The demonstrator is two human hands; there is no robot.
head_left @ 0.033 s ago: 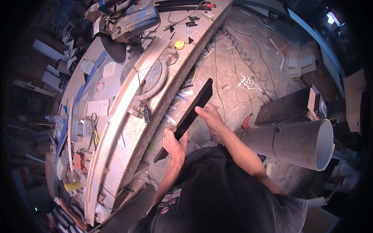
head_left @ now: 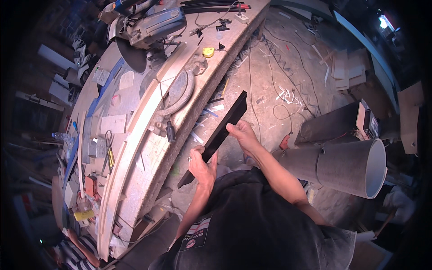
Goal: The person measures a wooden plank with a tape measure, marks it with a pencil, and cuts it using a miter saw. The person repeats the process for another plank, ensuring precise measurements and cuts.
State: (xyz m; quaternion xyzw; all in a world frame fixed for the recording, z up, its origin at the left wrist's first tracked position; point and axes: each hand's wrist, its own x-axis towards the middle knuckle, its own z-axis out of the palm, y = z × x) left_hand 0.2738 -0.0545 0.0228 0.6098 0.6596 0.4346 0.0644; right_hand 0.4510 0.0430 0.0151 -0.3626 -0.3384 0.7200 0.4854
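A long, narrow black strip [head_left: 234, 112] with straight edges slants across the space in front of my body, its far end up and to the right. Near its lower end, my left hand [head_left: 201, 165] is closed round it, fingers on the far side. My right hand [head_left: 244, 135] grips it higher up, the thumb lying on its face. The strip is held over the floor, just right of the edge of the workbench [head_left: 148, 184].
On the bench stand a miter saw [head_left: 155, 27], a yellow tape measure [head_left: 208, 52] and long pale strips [head_left: 135, 135]. A large grey tube [head_left: 346, 166] lies at the right. Cables [head_left: 310, 85] and scraps litter the floor. Another person's striped sleeve [head_left: 78, 249] shows lower left.
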